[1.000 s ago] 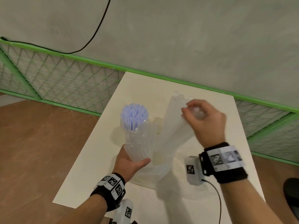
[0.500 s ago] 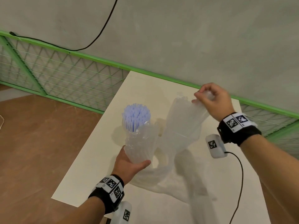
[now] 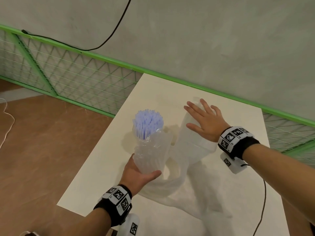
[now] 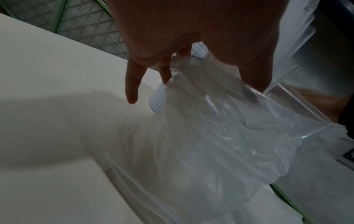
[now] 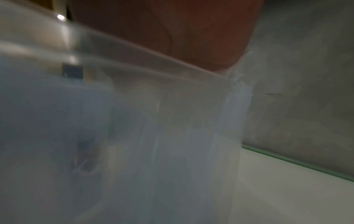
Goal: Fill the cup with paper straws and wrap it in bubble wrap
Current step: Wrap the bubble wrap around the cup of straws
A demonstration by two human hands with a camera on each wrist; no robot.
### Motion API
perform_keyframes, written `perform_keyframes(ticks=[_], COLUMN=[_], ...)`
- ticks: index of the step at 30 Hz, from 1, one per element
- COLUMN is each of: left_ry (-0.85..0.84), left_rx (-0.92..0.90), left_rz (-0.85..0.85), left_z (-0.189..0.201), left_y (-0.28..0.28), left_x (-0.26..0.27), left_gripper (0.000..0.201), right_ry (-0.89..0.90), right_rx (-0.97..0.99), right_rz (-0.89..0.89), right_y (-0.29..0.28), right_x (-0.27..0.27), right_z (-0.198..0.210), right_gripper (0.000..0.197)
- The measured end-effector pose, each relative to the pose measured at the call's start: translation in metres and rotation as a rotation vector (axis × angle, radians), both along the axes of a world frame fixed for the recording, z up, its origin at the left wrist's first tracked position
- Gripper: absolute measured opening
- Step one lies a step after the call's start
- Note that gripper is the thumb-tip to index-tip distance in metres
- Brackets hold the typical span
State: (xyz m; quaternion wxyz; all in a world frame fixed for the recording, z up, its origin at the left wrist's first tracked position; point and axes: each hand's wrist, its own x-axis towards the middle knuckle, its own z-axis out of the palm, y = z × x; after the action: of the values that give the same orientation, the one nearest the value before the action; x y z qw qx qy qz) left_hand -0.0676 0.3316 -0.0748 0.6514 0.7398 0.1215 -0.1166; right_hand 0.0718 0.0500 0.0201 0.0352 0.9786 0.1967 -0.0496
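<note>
A cup [image 3: 150,155], partly swathed in clear bubble wrap, stands tilted above the white table [image 3: 105,159] with a bundle of pale blue paper straws [image 3: 148,123] sticking out of its top. My left hand [image 3: 139,176] grips the wrapped cup from below, thumb across its base. The loose tail of bubble wrap [image 3: 189,150] rises to the right of the cup and trails down onto the table. My right hand [image 3: 204,121] lies flat, fingers spread, against the upper part of that tail. In the left wrist view, my fingers [image 4: 132,84] curl round crumpled wrap [image 4: 210,128].
A green wire-mesh fence [image 3: 71,79] runs along the table's far and left sides, against a grey wall. A black cable [image 3: 262,206] trails from my right wrist across the table's right part. Brown floor [image 3: 42,150] lies to the left.
My right hand has let go of the pinched wrap end, come down and towards me, and now lies flat with spread fingers on the wrap. The left hand and cup have stayed put.
</note>
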Motion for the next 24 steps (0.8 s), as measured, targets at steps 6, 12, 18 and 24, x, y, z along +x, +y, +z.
perform_keyframes(ticks=[6, 12, 18, 24], left_ry=[0.005, 0.011, 0.017, 0.011], left_rx=[0.032, 0.051, 0.040, 0.038], left_rz=[-0.009, -0.010, -0.005, -0.005], left_z=[0.000, -0.002, -0.001, 0.003], left_y=[0.001, 0.005, 0.004, 0.004], left_x=[0.001, 0.002, 0.003, 0.003], left_gripper=[0.085, 0.086, 0.086, 0.078], right_ry=[-0.097, 0.102, 0.172, -0.119], right_rx=[0.012, 0.344, 0.183, 0.074], right_rz=[-0.091, -0.073, -0.001, -0.136], right_y=[0.008, -0.007, -0.007, 0.010], right_x=[0.007, 0.016, 0.017, 0.014], right_z=[0.005, 0.021, 0.023, 0.002], right_gripper=[0.081, 0.094, 0.121, 0.084])
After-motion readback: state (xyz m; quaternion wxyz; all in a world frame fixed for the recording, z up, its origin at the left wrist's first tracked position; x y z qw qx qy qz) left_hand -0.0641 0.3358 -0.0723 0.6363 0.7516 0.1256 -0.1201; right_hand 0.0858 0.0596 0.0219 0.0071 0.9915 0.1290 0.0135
